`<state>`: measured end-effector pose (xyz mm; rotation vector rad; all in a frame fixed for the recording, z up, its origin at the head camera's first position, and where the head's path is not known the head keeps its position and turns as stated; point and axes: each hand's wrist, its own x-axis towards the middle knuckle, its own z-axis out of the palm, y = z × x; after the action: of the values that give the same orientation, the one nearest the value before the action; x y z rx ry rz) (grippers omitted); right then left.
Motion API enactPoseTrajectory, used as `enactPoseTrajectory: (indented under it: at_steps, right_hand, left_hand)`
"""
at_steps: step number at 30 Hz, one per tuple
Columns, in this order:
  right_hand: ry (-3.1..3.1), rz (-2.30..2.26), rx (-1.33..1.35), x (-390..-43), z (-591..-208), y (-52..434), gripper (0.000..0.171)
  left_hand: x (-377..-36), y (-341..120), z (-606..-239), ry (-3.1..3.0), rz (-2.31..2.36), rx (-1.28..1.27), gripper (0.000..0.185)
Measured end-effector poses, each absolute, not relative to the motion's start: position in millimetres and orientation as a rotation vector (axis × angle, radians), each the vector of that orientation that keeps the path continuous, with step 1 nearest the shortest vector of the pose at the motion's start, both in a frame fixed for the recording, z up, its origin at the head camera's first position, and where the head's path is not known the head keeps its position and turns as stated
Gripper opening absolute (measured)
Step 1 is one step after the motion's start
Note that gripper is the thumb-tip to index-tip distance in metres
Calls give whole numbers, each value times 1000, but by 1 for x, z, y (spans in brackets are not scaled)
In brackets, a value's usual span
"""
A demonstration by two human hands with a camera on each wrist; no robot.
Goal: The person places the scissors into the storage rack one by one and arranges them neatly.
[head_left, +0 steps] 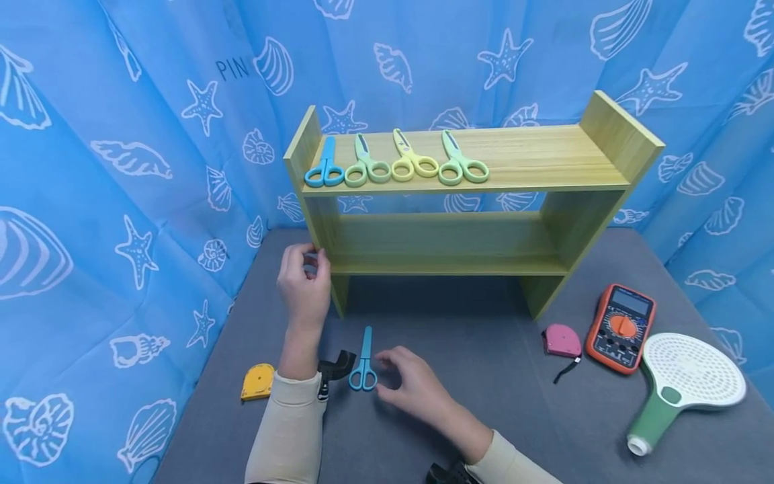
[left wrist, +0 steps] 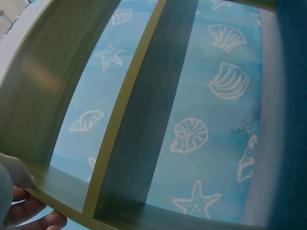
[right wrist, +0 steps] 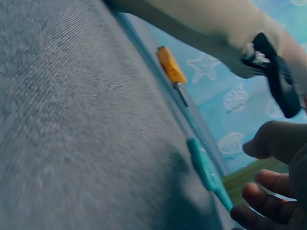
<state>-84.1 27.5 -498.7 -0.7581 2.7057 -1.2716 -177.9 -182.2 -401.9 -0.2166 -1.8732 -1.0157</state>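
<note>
My left hand [head_left: 305,282] holds the left side panel of a two-tier wooden shelf [head_left: 544,158]. In the left wrist view, the thumb lies on the panel's inner side and the fingers [left wrist: 29,209] are on its outer side. A pair of blue scissors [head_left: 366,346] rests on the grey table in front of the shelf, handles toward me. Just right of those handles is my right hand [head_left: 417,386], fingers loosely bent and nothing in them. The right wrist view shows the same scissors [right wrist: 202,165] low on the cloth, beyond the fingertips.
On the top board, from the left, lie blue scissors [head_left: 326,165], green scissors [head_left: 363,161], yellow scissors [head_left: 408,158] and more green scissors [head_left: 456,161]. A yellow tape measure [head_left: 258,382] sits left. To the right are a pink tape measure [head_left: 562,340], a multimeter [head_left: 621,328] and a shower head [head_left: 692,370].
</note>
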Motion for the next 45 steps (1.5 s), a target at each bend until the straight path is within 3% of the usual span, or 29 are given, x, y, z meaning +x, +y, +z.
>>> enactPoseTrajectory:
  at_steps: [12,18,29,45]
  right_hand:
    - [2851,-1062,-657,-94,-515,0,28]
    - [3006,-927,-633,-94,-522,2,9]
    - [3014,-934,-543,-88,-513,31,9]
    - [2763,-1210,-239,-75,-464,112,11]
  left_hand:
    - [-175,-180,-402,-1873,-1033,-222,11]
    - [-175,-180,-403,-1872,-1035,-225,9]
    - [-176,-179,-406,-1870,-1030,-211,7]
    - [-178,-180,-400,-1846,-1013,-215,6]
